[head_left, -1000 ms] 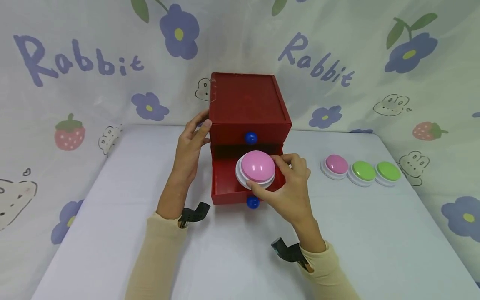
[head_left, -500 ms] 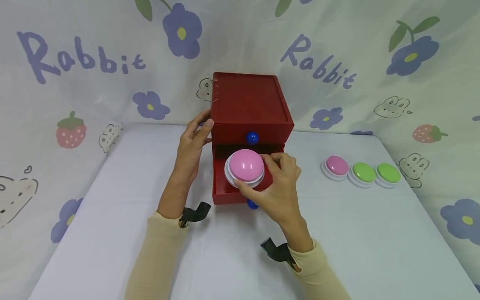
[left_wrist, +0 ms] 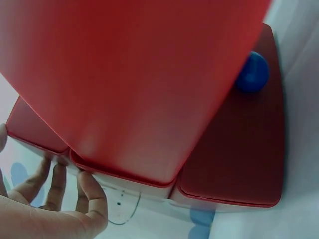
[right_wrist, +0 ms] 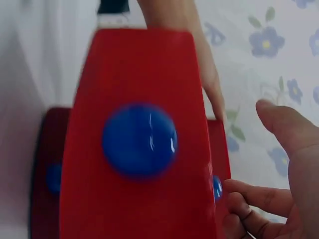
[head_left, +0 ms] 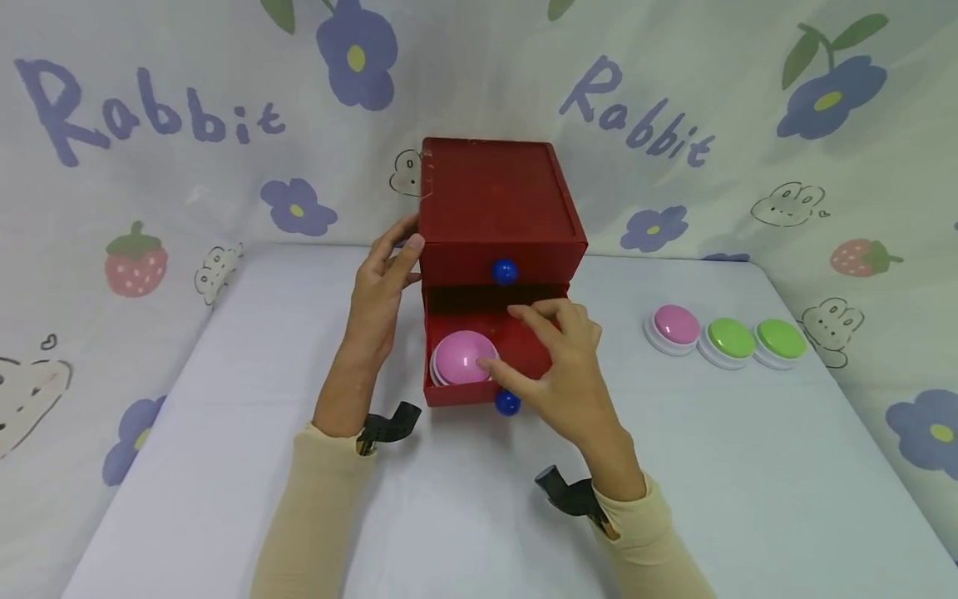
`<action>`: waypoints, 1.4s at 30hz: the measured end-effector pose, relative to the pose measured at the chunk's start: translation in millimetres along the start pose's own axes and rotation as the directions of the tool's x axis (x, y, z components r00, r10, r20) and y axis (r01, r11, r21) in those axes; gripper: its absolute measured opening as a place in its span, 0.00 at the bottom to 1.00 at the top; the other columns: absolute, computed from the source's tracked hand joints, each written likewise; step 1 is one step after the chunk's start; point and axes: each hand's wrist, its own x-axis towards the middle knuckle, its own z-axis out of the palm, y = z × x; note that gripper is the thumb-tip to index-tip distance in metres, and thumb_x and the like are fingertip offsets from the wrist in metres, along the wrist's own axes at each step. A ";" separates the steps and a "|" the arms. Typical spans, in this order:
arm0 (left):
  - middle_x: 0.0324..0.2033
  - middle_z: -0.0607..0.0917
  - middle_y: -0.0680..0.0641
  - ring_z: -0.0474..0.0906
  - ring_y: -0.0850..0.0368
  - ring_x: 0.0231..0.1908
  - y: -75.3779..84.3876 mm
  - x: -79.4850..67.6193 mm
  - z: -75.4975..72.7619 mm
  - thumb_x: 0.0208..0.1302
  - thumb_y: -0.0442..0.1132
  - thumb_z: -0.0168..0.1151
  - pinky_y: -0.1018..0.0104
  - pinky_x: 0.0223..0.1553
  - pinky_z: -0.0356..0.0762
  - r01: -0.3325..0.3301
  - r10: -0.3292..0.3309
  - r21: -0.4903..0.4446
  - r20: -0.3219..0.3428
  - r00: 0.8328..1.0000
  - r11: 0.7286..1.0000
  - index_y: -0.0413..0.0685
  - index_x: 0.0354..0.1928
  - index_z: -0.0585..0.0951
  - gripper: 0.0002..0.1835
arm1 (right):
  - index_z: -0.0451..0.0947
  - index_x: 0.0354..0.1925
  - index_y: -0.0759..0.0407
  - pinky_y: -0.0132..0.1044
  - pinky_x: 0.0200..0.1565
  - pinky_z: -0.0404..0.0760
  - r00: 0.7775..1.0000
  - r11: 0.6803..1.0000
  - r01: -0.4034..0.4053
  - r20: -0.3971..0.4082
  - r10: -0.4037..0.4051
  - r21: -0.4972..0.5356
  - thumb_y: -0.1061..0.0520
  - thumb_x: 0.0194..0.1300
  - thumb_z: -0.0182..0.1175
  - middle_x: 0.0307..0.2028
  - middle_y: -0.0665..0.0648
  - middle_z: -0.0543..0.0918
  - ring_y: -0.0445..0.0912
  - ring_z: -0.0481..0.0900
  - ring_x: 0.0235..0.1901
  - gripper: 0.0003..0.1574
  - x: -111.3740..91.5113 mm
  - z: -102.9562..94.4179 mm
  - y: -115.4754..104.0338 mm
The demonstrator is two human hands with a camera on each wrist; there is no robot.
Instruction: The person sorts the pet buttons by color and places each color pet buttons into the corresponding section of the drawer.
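Note:
A pink dome button with a white base [head_left: 458, 356] sits in the left front part of the pulled-out middle drawer [head_left: 527, 349] of a red cabinet [head_left: 494, 191]. My right hand [head_left: 565, 370] hovers over the drawer's right side, thumb and index finger spread apart with nothing between them. Its thumb tip overlaps the button's right edge in the head view; contact cannot be told. My left hand [head_left: 380, 287] rests against the cabinet's left side, thumb at the front corner. In the left wrist view, the left fingers [left_wrist: 92, 194] touch the cabinet's side.
A smaller-looking pink button [head_left: 677, 324] and two green buttons [head_left: 731, 339] stand in a row at the right of the white table [head_left: 733, 474]. Blue round knobs [head_left: 505, 271] stick out from the drawer fronts. A printed cloth [head_left: 479, 66] hangs behind.
My right hand moved left with the pink button, then let it go in the drawer's left front part and drew back slightly right. The left hand stayed against the cabinet.

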 end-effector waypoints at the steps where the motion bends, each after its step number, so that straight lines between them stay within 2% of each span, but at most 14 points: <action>1: 0.68 0.68 0.51 0.68 0.51 0.62 0.2 0.0 0.2 0.71 0.53 0.59 0.55 0.56 0.69 0.000 0.000 0.000 0.000 1.000 1.000 0.57 0.72 0.71 0.29 | 0.80 0.57 0.60 0.52 0.54 0.61 1.000 1.000 -0.014 -0.014 0.014 0.016 0.49 0.49 0.80 0.51 0.57 0.74 0.50 0.66 0.58 0.38 -0.9 -4.5 3.6; 4: 0.68 0.68 0.51 0.68 0.51 0.62 0.3 -0.2 -0.1 0.71 0.53 0.59 0.55 0.57 0.69 0.001 -0.001 -0.002 0.002 1.000 1.000 0.57 0.72 0.70 0.29 | 0.81 0.56 0.60 0.53 0.54 0.64 0.996 0.998 -0.055 -0.062 0.056 0.021 0.54 0.50 0.79 0.50 0.58 0.75 0.51 0.68 0.58 0.35 -4.6 -16.2 19.1; 10: 0.68 0.67 0.52 0.67 0.51 0.62 -0.3 -1.6 -2.5 0.71 0.53 0.58 0.57 0.56 0.70 0.003 -0.003 0.004 0.004 1.000 1.000 0.57 0.72 0.70 0.29 | 0.83 0.54 0.62 0.50 0.48 0.75 0.984 0.987 -0.154 -0.102 0.147 -0.056 0.56 0.53 0.78 0.47 0.61 0.77 0.53 0.72 0.53 0.30 -16.5 -28.1 60.4; 14: 0.68 0.67 0.52 0.67 0.51 0.62 -0.6 -1.7 -4.0 0.71 0.53 0.58 0.57 0.56 0.70 0.005 -0.005 0.007 0.006 1.000 1.000 0.57 0.72 0.70 0.29 | 0.83 0.52 0.63 0.51 0.49 0.72 0.968 0.971 -0.219 -0.148 0.204 -0.099 0.57 0.54 0.76 0.45 0.62 0.77 0.55 0.72 0.51 0.27 -23.2 -34.5 89.3; 18: 0.68 0.67 0.52 0.67 0.51 0.62 -1.4 -2.0 -5.0 0.71 0.53 0.58 0.56 0.57 0.69 0.009 -0.009 0.007 0.004 1.000 1.000 0.57 0.72 0.70 0.30 | 0.82 0.51 0.66 0.58 0.53 0.64 0.950 0.949 -0.271 -0.202 0.237 -0.163 0.57 0.55 0.75 0.44 0.65 0.76 0.59 0.71 0.51 0.26 -28.0 -41.0 117.2; 22: 0.68 0.67 0.52 0.67 0.51 0.62 -2.4 -2.1 -5.4 0.71 0.53 0.58 0.57 0.56 0.69 0.008 -0.009 0.012 0.004 1.000 1.000 0.57 0.72 0.70 0.30 | 0.81 0.51 0.68 0.61 0.54 0.58 0.923 0.906 -0.361 -0.226 0.313 -0.222 0.54 0.57 0.74 0.47 0.67 0.74 0.62 0.68 0.53 0.28 -33.3 -46.3 140.7; 29: 0.68 0.68 0.52 0.68 0.50 0.61 -2.3 0.5 -3.1 0.71 0.53 0.59 0.57 0.55 0.70 -0.006 0.006 0.004 0.005 1.000 1.000 0.58 0.71 0.71 0.29 | 0.78 0.57 0.68 0.62 0.53 0.55 0.851 0.812 -0.521 -0.233 0.470 -0.263 0.47 0.60 0.71 0.51 0.70 0.70 0.64 0.62 0.56 0.35 -41.6 -57.8 173.3; 38: 0.68 0.68 0.52 0.68 0.51 0.61 0.3 0.7 -1.5 0.71 0.52 0.58 0.58 0.55 0.70 -0.009 0.009 0.002 0.008 1.000 1.000 0.56 0.72 0.70 0.29 | 0.73 0.62 0.72 0.63 0.57 0.53 0.772 0.711 -0.635 -0.279 0.571 -0.302 0.42 0.60 0.70 0.54 0.72 0.67 0.65 0.56 0.60 0.44 -50.3 -69.9 199.3; 42: 0.67 0.69 0.51 0.69 0.51 0.60 0.0 1.2 -1.3 0.71 0.52 0.59 0.58 0.55 0.70 -0.013 0.013 -0.004 0.005 1.000 1.000 0.56 0.71 0.71 0.29 | 0.71 0.63 0.73 0.62 0.58 0.52 0.753 0.684 -0.658 -0.271 0.599 -0.317 0.41 0.60 0.70 0.55 0.73 0.65 0.64 0.54 0.61 0.47 -50.4 -73.7 203.6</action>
